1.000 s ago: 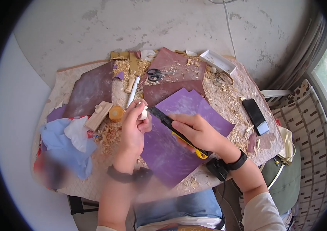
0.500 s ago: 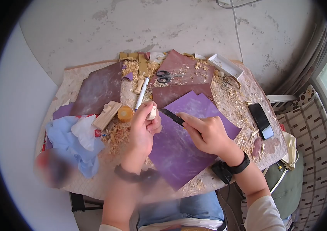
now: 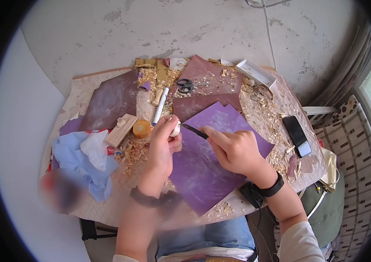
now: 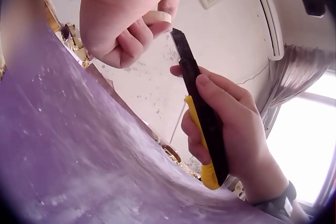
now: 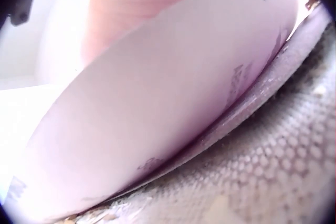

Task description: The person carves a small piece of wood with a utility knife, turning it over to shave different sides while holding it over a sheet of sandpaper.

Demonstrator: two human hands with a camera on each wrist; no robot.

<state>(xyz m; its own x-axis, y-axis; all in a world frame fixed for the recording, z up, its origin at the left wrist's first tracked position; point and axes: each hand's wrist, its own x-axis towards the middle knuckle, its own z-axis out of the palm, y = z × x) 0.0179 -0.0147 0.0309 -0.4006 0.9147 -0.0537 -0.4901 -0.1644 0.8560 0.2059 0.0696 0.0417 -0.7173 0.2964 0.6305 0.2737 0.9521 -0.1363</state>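
Note:
The left hand (image 3: 161, 148) pinches a small pale wooden piece (image 3: 175, 129) between thumb and curled fingers, above the purple sheets (image 3: 207, 174). In the left wrist view the piece (image 4: 157, 18) shows its rounded edge. Curled round a black and yellow utility knife (image 4: 206, 121) is the right hand (image 4: 236, 124), its blade tip close to the piece. From the head, the right hand (image 3: 238, 153) hides most of the knife handle, while the dark blade (image 3: 194, 130) points left at the piece. The right wrist view shows a sheet's pale underside (image 5: 147, 92) and blurred skin.
Wood shavings lie around scissors (image 3: 186, 86), a white marker (image 3: 161, 106), a yellow round object (image 3: 141, 129) and a wooden block (image 3: 121, 130). A phone (image 3: 296, 136) lies right, a white tray (image 3: 256, 74) at the back, blue cloth (image 3: 76, 159) left.
Over the last second the view has shifted, and the right hand has turned so the knife's yellow handle is hidden from the head. Since half a second ago, the piece is tilted slightly differently.

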